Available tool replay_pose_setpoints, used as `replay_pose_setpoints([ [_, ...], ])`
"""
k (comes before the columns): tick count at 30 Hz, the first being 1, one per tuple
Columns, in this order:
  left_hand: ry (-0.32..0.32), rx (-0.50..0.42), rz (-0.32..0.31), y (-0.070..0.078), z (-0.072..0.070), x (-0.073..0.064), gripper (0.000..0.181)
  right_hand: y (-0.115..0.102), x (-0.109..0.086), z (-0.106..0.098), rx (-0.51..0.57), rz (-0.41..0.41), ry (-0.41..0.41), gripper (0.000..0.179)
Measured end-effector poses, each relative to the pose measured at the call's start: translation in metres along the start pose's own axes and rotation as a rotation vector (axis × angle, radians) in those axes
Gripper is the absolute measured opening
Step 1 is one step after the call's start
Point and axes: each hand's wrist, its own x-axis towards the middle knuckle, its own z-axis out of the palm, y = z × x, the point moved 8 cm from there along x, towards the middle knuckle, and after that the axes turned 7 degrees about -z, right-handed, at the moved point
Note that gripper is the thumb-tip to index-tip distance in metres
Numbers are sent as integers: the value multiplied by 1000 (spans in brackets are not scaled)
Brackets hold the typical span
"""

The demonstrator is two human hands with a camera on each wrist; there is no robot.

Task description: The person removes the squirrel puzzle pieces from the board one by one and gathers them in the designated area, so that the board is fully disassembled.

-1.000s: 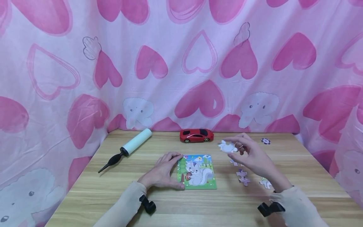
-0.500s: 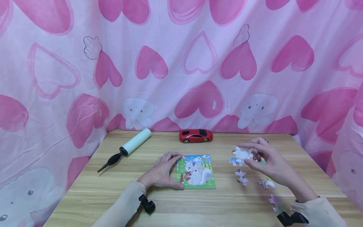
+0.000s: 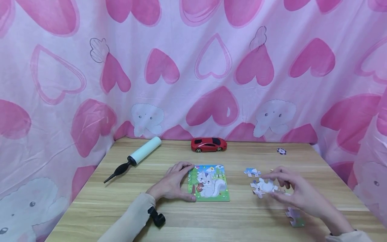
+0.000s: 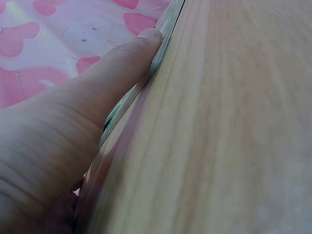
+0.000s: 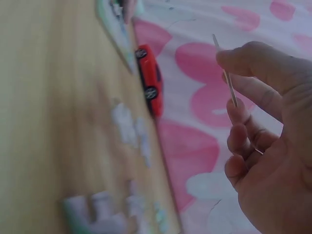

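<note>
A square puzzle board [image 3: 213,185] with a white squirrel picture lies flat on the table. My left hand [image 3: 173,184] rests at its left side, the index fingertip at the top left corner and the thumb at the bottom left. In the left wrist view the straight thumb [image 4: 129,58] presses on the board's edge. My right hand [image 3: 297,191] pinches a white puzzle piece [image 3: 267,186] between thumb and fingers. Edge-on in the right wrist view, that piece [image 5: 233,92] looks thin. Below it in the head view it overlaps a lilac puzzle piece [image 3: 259,194].
Other loose pieces lie around the right hand: a blue-topped piece [image 3: 252,172] behind and a lilac-green piece [image 3: 294,216] in front. At the back stand a red toy car [image 3: 208,145] and a round chip [image 3: 282,151]. A hand pump [image 3: 142,154] lies at the left.
My right hand has moved right and then toward me, carrying the white puzzle piece down over the loose pieces. The left hand and the board have stayed in place.
</note>
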Motion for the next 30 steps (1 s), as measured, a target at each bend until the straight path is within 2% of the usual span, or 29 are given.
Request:
replay_pose_setpoints([
  [6,-4,-3,6,-1,0,0,128,10,-22,16,6,46,-47,58],
  [8,-4,-7,8,-1,0,-1,128,11,-28,22,26,37,-60,56],
  [13,-3,-9,14,0,-1,-1,128,16,-38,37,145,13,-114,51],
  [18,-1,-13,20,2,-1,-1,127,28,-47,47,223,125,-197,44],
  [21,0,-16,23,3,-2,-1,126,32,-49,50,232,167,-230,42],
  [30,-10,-19,6,1,-1,-1,124,35,-52,52,186,178,-277,41],
])
